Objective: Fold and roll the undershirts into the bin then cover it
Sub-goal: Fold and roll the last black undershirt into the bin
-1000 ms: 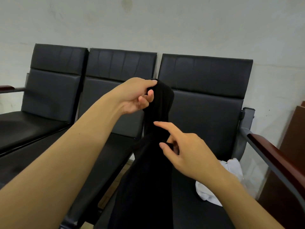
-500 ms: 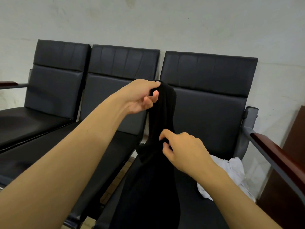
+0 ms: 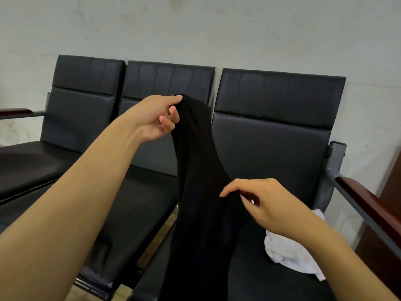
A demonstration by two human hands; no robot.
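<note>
A black undershirt (image 3: 199,192) hangs in front of the right-hand seat. My left hand (image 3: 154,118) pinches its top edge and holds it up at backrest height. Lower and to the right, my right hand (image 3: 258,200) pinches the cloth's right edge between thumb and fingers. The garment's lower part drapes down out of the frame. A crumpled white undershirt (image 3: 290,253) lies on the right seat, partly hidden behind my right forearm. No bin shows in the view.
A row of three black padded seats (image 3: 271,135) stands against a pale wall. A wooden armrest on a grey metal frame (image 3: 366,203) juts out at the right, with dark wooden furniture behind it. Tiled floor shows through the gap between seats.
My right hand has slid down and to the right along the black cloth, from fingers spread to pinching its edge, spreading the fabric. My left hand has kept its hold on the top.
</note>
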